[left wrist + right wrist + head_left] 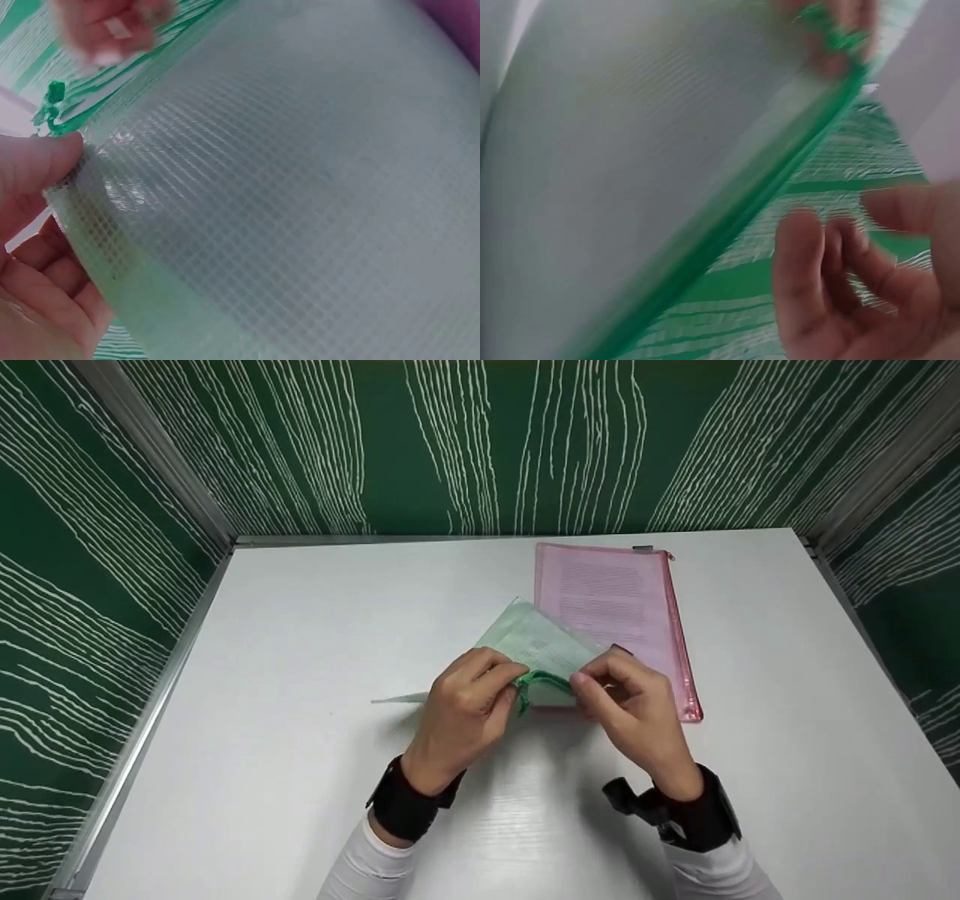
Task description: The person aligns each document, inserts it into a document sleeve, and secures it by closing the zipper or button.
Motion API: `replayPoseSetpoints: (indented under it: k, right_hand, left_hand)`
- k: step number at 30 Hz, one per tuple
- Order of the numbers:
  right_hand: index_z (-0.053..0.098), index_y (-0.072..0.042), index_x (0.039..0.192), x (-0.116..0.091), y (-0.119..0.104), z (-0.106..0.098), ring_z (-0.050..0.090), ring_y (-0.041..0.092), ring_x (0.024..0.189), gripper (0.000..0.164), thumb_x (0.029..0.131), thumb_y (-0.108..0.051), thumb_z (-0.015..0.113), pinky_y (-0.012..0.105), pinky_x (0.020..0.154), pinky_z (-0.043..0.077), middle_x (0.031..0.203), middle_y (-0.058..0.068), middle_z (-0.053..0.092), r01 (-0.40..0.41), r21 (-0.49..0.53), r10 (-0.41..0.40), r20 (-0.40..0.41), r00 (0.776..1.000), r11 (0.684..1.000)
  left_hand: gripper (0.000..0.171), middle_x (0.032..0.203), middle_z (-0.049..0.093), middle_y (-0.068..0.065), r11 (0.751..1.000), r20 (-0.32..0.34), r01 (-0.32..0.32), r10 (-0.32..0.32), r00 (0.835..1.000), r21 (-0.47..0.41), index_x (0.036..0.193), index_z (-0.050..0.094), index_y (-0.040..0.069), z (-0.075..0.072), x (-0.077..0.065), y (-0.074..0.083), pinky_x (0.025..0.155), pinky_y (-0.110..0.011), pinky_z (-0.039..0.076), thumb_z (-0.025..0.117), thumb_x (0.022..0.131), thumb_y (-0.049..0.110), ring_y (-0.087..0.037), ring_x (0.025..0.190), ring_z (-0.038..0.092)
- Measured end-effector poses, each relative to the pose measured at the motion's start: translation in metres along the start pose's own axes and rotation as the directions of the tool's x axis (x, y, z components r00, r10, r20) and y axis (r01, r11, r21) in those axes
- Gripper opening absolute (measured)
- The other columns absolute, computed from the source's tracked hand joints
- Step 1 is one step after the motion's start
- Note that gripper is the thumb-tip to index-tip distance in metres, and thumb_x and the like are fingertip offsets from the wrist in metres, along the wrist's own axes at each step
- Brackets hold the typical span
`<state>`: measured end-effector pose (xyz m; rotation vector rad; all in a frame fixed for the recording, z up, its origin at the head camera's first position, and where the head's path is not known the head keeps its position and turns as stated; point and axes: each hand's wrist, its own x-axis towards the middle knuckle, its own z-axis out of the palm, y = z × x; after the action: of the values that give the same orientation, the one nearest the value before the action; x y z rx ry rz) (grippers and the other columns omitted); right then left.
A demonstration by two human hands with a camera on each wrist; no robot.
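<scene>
A translucent green mesh zip pouch (532, 637) is held up off the table, tilted. My left hand (469, 701) pinches its corner between thumb and fingers, by the green zip end. In the left wrist view, the grid weave of the pouch (262, 187) fills most of the picture, and the left thumb presses on its corner. The green zip edge (780, 172) runs diagonally through the right wrist view. My right hand (634, 709) is beside that edge; in the right wrist view its fingers (799, 262) are loosely bent, apart from the pouch, with nothing between them.
Behind the green pouch, a pink zip pouch (600, 577) with a printed sheet inside lies flat on the white table (322, 637). Green panels with white streaks (420, 442) stand along the back and both sides.
</scene>
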<state>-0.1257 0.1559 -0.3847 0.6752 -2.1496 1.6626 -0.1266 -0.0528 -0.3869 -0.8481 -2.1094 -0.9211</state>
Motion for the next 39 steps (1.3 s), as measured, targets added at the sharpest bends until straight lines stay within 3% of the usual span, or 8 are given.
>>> replayPoseSetpoints:
  k: [2,5,11,15,24,29,32,39]
  right_hand:
    - [0.066,-0.005,0.084,-0.004,-0.002,0.003,0.057,0.01,0.063,0.015,0.085,0.009,0.067,0.018,0.054,0.048,0.078,0.005,0.059,0.061,0.019,-0.062,0.071,0.996,0.998]
    - [0.068,-0.01,0.086,-0.008,-0.006,0.009,0.059,0.009,0.067,0.015,0.082,0.003,0.074,0.017,0.057,0.05,0.082,0.002,0.062,0.112,-0.049,-0.107,0.098,0.989,0.992]
    - [0.064,-0.013,0.073,-0.013,-0.006,0.019,0.059,0.004,0.061,0.02,0.073,-0.01,0.084,0.015,0.055,0.048,0.07,-0.005,0.059,0.14,-0.241,-0.138,0.028,0.99,0.96]
    - [0.067,-0.013,0.071,-0.014,-0.007,0.022,0.06,0.004,0.06,0.017,0.074,-0.008,0.083,0.015,0.055,0.048,0.068,-0.007,0.061,0.149,-0.276,-0.154,0.003,0.988,0.95]
    - [0.061,-0.01,0.077,-0.011,-0.005,0.021,0.062,0.008,0.066,0.019,0.08,0.007,0.07,0.019,0.059,0.052,0.076,-0.003,0.06,0.191,-0.21,-0.176,0.087,0.98,0.959]
    - [0.062,-0.009,0.079,-0.009,-0.003,0.016,0.06,0.007,0.066,0.02,0.08,0.011,0.062,0.016,0.059,0.051,0.075,-0.002,0.059,0.218,-0.201,-0.196,0.124,0.973,0.955]
    - [0.063,-0.009,0.08,-0.008,-0.004,0.012,0.056,0.005,0.064,0.02,0.084,0.011,0.06,0.015,0.059,0.049,0.073,-0.002,0.058,0.216,-0.169,-0.194,0.141,0.971,0.962]
    - [0.063,-0.007,0.083,-0.007,-0.002,0.006,0.049,0.007,0.056,0.02,0.087,0.012,0.061,0.019,0.051,0.042,0.068,0.001,0.054,0.124,0.03,-0.128,0.188,0.974,0.992]
  left_hand:
    - [0.02,0.084,0.061,-0.001,1.0,0.013,0.002,-0.002,1.0,0.001,0.094,0.073,0.007,0.002,-0.001,0.001,0.066,-0.023,0.045,0.061,0.084,-0.005,-0.01,0.073,0.054]
    - [0.018,0.085,0.061,-0.002,1.0,0.032,-0.012,0.012,0.999,-0.001,0.093,0.073,0.007,0.005,-0.002,0.003,0.067,-0.023,0.045,0.063,0.083,-0.004,-0.01,0.074,0.055]
    - [0.018,0.083,0.059,-0.001,0.997,0.042,-0.078,0.078,0.996,-0.002,0.089,0.072,0.007,0.012,-0.002,0.009,0.067,-0.022,0.045,0.061,0.082,-0.006,-0.01,0.074,0.055]
    - [0.016,0.081,0.059,-0.001,0.996,0.039,-0.094,0.093,0.995,0.014,0.087,0.071,0.006,0.015,-0.003,0.011,0.066,-0.022,0.045,0.062,0.082,-0.006,-0.01,0.073,0.055]
    - [0.021,0.085,0.062,-0.003,0.999,0.075,-0.04,0.041,0.996,-0.007,0.096,0.073,0.003,0.012,-0.003,0.01,0.07,-0.021,0.047,0.064,0.081,-0.008,-0.012,0.077,0.058]
    - [0.011,0.084,0.063,-0.003,0.998,0.087,-0.046,0.048,0.995,-0.031,0.095,0.074,0.005,0.01,-0.001,0.009,0.069,-0.02,0.047,0.073,0.084,0.003,-0.012,0.077,0.059]
    - [0.014,0.084,0.063,-0.002,0.998,0.094,-0.052,0.056,0.994,-0.042,0.096,0.074,0.005,0.009,-0.001,0.009,0.068,-0.019,0.047,0.075,0.083,0.011,-0.012,0.076,0.058]
    - [0.014,0.083,0.062,-0.002,0.996,0.072,-0.069,0.073,0.995,-0.059,0.094,0.074,0.007,0.007,-0.002,0.007,0.066,-0.018,0.045,0.073,0.084,0.016,-0.01,0.074,0.056]
